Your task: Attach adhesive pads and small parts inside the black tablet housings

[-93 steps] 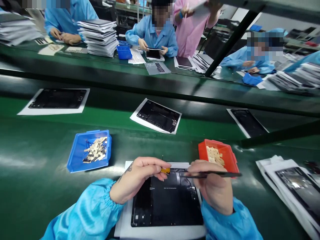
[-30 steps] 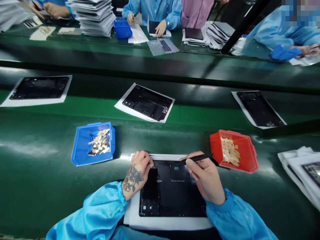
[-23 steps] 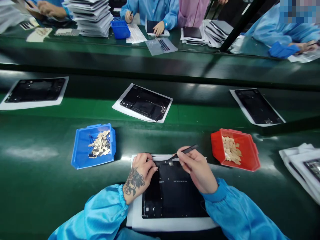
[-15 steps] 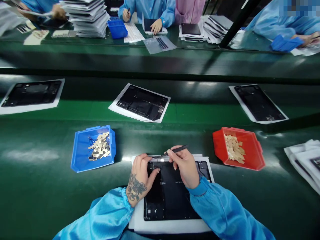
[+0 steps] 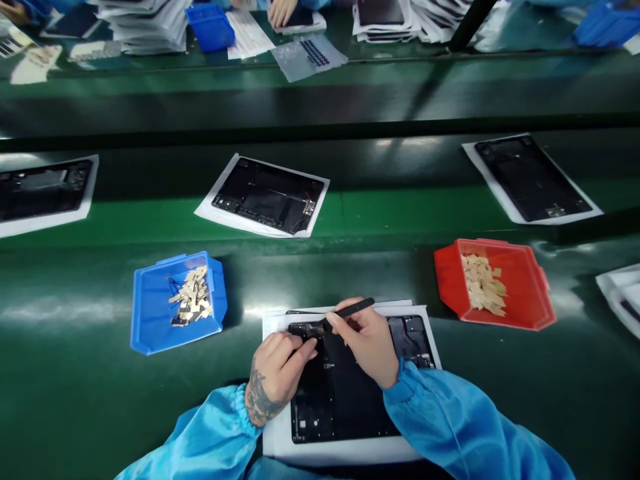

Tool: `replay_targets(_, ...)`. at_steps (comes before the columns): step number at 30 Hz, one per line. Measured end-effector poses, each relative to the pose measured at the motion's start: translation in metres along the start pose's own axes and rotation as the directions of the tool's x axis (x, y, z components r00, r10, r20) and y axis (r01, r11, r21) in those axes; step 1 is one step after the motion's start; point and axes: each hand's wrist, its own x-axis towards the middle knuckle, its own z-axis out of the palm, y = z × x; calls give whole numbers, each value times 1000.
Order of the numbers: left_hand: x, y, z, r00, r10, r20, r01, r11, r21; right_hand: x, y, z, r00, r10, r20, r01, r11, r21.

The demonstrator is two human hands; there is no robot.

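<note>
Both hands work at the top edge of a black tablet shell on the green desk

The right hand (image 5: pixel 367 340) pinches black tweezers (image 5: pixel 347 311), tips down at the upper left corner of the shell (image 5: pixel 345 400), which lies on a white sheet (image 5: pixel 280 440) at the desk's (image 5: pixel 75 400) near edge. The left hand (image 5: pixel 277 370), fingers curled, presses a fingertip just beside the tips. A blue tray (image 5: pixel 150 320) sits to the left, a red tray (image 5: pixel 525 293) to the right

Blue tray (image 5: pixel 150 313) of small metal strips (image 5: pixel 190 297) sits on the green desk (image 5: pixel 75 400). Well right of it, a red tray (image 5: pixel 525 293) holds tan pieces (image 5: pixel 483 283). Beyond the blue tray, three black panels lie on white sheets (image 5: pixel 267 195).
</note>
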Motion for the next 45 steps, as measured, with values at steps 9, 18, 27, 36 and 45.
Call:
replay_targets(9, -1, 1, 2, 995, -14, 94, 17, 999, -38, -4, 4, 0, 1000, -11, -4, 10, 996, -86)
replay_targets(18, -3, 1, 2, 992, -60, 115, 68, 995, -72, -3, 0, 1, 999, -50, -15, 47, 986, -159)
replay_targets(27, 0, 3, 1, 990, -80, 117, 91, 991, -95, -2, 0, 1, 997, -73, -21, 68, 980, -186)
replay_targets(36, -1, 2, 0, 989, -80, 123, 93, 990, -103, -3, -1, 2, 997, -68, -21, 62, 979, -196)
replay_targets(45, 3, 5, -4, 983, -142, 117, 138, 989, 46, -4, -3, 1, 996, -94, -9, 90, 973, -211)
